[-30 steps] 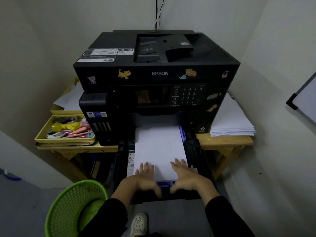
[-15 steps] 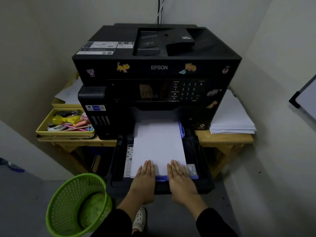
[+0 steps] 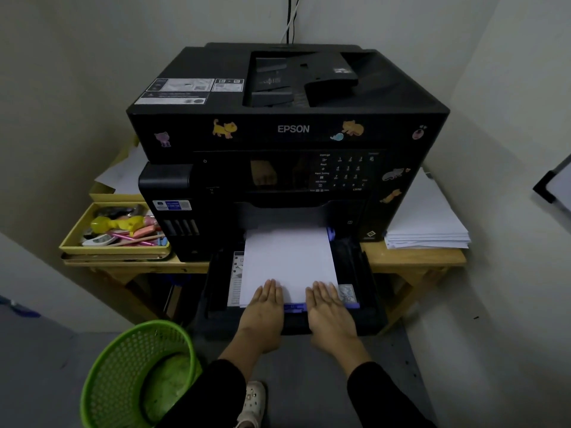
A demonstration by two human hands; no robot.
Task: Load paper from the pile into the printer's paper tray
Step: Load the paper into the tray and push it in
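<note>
Resting flat on paper (image 3: 287, 261): each hand (image 3: 265, 307)

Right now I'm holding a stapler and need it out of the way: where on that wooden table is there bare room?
Little. One bare strip of the wooden table lies between the black Epson printer and the white paper pile. The left end is crowded by the yellow tray of stationery. Both hands cover the pulled-out black paper tray.

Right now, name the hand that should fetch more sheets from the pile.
Right. The right hand is nearer the paper pile on the table's right end; the left hand would have to cross over. Both lie flat on the paper in the tray.
</note>
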